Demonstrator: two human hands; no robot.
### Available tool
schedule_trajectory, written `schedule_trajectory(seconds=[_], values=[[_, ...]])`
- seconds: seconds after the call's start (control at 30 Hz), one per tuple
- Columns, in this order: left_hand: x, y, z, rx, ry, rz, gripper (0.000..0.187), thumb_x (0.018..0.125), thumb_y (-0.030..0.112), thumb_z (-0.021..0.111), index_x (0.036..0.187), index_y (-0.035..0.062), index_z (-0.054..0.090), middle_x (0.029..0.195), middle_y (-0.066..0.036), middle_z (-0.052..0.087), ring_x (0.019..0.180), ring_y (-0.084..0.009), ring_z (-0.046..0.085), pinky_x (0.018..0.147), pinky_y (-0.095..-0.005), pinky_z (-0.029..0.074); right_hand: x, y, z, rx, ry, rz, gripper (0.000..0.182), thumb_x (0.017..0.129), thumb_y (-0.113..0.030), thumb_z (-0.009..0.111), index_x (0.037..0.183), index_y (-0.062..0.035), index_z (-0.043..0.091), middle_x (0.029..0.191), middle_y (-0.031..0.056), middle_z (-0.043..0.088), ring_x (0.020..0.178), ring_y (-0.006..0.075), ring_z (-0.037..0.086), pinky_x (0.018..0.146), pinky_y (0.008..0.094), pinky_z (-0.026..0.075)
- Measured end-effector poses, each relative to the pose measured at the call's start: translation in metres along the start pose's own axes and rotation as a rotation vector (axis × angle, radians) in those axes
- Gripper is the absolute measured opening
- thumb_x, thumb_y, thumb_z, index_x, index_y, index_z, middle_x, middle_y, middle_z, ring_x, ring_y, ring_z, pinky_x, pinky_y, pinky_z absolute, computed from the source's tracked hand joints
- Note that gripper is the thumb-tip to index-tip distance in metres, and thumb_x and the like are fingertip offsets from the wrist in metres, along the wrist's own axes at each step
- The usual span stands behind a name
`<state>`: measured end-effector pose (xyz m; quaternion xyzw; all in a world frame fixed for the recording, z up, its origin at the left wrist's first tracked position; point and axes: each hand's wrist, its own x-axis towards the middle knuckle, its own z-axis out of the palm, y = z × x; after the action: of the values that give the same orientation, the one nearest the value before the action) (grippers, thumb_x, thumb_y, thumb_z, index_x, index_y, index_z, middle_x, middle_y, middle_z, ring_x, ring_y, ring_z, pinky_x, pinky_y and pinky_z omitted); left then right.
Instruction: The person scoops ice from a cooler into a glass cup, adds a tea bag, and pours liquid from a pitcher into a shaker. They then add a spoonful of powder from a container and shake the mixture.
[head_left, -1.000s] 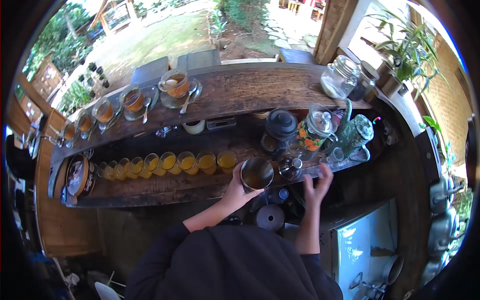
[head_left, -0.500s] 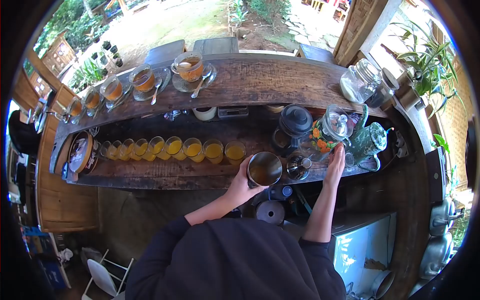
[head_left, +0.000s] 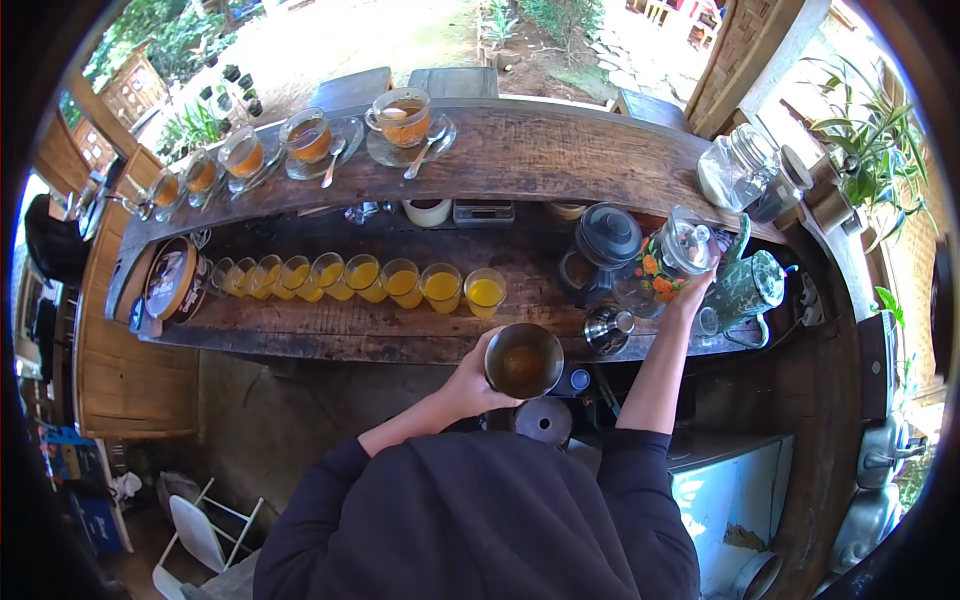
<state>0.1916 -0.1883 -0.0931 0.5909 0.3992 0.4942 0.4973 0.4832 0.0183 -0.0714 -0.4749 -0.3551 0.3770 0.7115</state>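
My left hand (head_left: pixel 474 379) is wrapped round a metal cup (head_left: pixel 524 361) with a little brown liquid at the bottom, held just off the counter's front edge. Farther right, my right hand (head_left: pixel 694 292) touches the right side of a glass jar with orange flowers (head_left: pixel 655 276); its fingertips are partly hidden. A row of glasses with yellow drink (head_left: pixel 441 287) runs leftward along the lower counter (head_left: pixel 400 335). Beside the jar are a French press (head_left: pixel 606 238), a small metal pot (head_left: pixel 607 328) and a green speckled pitcher (head_left: pixel 748 284).
On the upper shelf (head_left: pixel 560 150), several cups of tea (head_left: pixel 403 117) stand on saucers with spoons. A clasped glass jar (head_left: pixel 736 168) is at its right end. A small scale (head_left: pixel 483 212) lies beneath it. A white chair (head_left: pixel 197 533) stands at the lower left.
My right hand has moved up and onto the flowered jar's side. My left hand has lowered the metal cup slightly away from the counter. The whole view has shifted a little.
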Motion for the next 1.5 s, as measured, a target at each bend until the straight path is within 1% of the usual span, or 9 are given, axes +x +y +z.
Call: schedule_trajectory(seconds=[0.27,0.63,0.8,0.97,1.03,1.07,1.2,1.23,1.5], values=[[-0.041,0.024,-0.038,0.011,0.079,0.012,0.096,0.054,0.010,0.085,0.132,0.0066,0.028,0.128,-0.010,0.045,0.119,-0.0202,0.045,0.099,-0.0365,0.038,0.014,-0.017,-0.001,-0.138,-0.105,-0.246,0.068,0.090,-0.054,0.026,0.143,-0.0103,0.021,0.146,0.0152,0.019,0.133,0.0325,0.023,0.107,0.0450,0.024],[-0.093,0.060,-0.093,0.092,0.241,-0.100,0.075,0.059,0.009,0.081,0.123,0.0017,0.043,0.112,-0.008,0.056,0.103,-0.0167,0.056,0.089,-0.0315,0.045,-0.063,-0.218,0.096,0.039,-0.291,-0.504,0.055,0.093,-0.040,0.041,0.130,0.0002,0.041,0.125,0.0133,0.048,0.114,0.0215,0.050,0.094,0.0378,0.044],[-0.126,0.064,-0.114,0.077,0.284,-0.108,0.074,0.058,0.008,0.082,0.122,0.0022,0.045,0.111,-0.008,0.057,0.103,-0.0161,0.056,0.088,-0.0307,0.046,-0.116,-0.227,0.148,0.023,-0.568,-0.651,0.063,0.092,-0.044,0.043,0.137,-0.0020,0.028,0.125,0.0156,0.046,0.113,0.0243,0.051,0.090,0.0421,0.047],[-0.166,0.080,-0.130,0.088,0.355,-0.080,0.076,0.057,0.006,0.083,0.123,0.0022,0.046,0.111,-0.007,0.058,0.102,-0.0154,0.056,0.088,-0.0309,0.046,-0.199,-0.212,0.222,0.397,-0.897,-0.075,0.057,0.088,-0.047,0.041,0.125,-0.0041,0.046,0.115,0.0172,0.056,0.105,0.0290,0.057,0.085,0.0476,0.051],[-0.195,0.087,-0.145,0.119,0.390,-0.095,0.075,0.057,0.005,0.083,0.123,0.0022,0.046,0.111,-0.007,0.059,0.102,-0.0156,0.056,0.088,-0.0311,0.046,-0.232,-0.156,0.265,0.337,-0.939,-0.492,0.058,0.091,-0.050,0.036,0.130,-0.0086,0.044,0.127,0.0192,0.048,0.114,0.0297,0.052,0.091,0.0462,0.048],[-0.208,0.089,-0.147,0.131,0.401,-0.101,0.075,0.057,0.005,0.082,0.123,0.0021,0.047,0.111,-0.007,0.059,0.102,-0.0157,0.056,0.088,-0.0312,0.046,-0.267,-0.203,0.260,0.252,-1.104,0.000,0.077,0.093,-0.054,0.025,0.144,-0.0040,-0.005,0.136,0.0289,0.033,0.126,0.0323,0.037,0.104,0.0396,0.028],[-0.243,0.099,-0.158,0.265,0.426,-0.063,0.088,0.062,0.009,0.077,0.136,0.0048,0.029,0.136,-0.010,0.039,0.126,-0.0218,0.038,0.104,-0.0373,0.031,-0.296,-0.132,0.324,0.341,-1.318,-0.074,0.078,0.091,-0.058,0.032,0.145,-0.0188,-0.008,0.130,0.0197,0.043,0.118,0.0303,0.046,0.095,0.0432,0.042],[-0.252,0.104,-0.152,0.163,0.524,-0.114,0.089,0.062,0.012,0.077,0.136,0.0042,0.029,0.137,-0.011,0.038,0.127,-0.0224,0.038,0.104,-0.0373,0.030,-0.312,-0.133,0.331,0.415,-1.336,0.001,0.077,0.095,-0.045,0.034,0.141,0.0041,-0.003,0.147,0.0250,0.012,0.137,0.0275,0.012,0.109,0.0322,0.015],[-0.294,0.116,-0.151,0.238,0.699,0.005,0.082,0.061,0.008,0.076,0.132,0.0021,0.036,0.132,-0.010,0.043,0.121,-0.0189,0.041,0.099,-0.0325,0.034,-0.367,-0.133,0.368,0.442,-1.691,0.061,0.083,0.091,-0.039,0.049,0.141,0.0066,0.002,0.106,0.0140,0.057,0.103,0.0185,0.051,0.091,0.0292,0.036]])
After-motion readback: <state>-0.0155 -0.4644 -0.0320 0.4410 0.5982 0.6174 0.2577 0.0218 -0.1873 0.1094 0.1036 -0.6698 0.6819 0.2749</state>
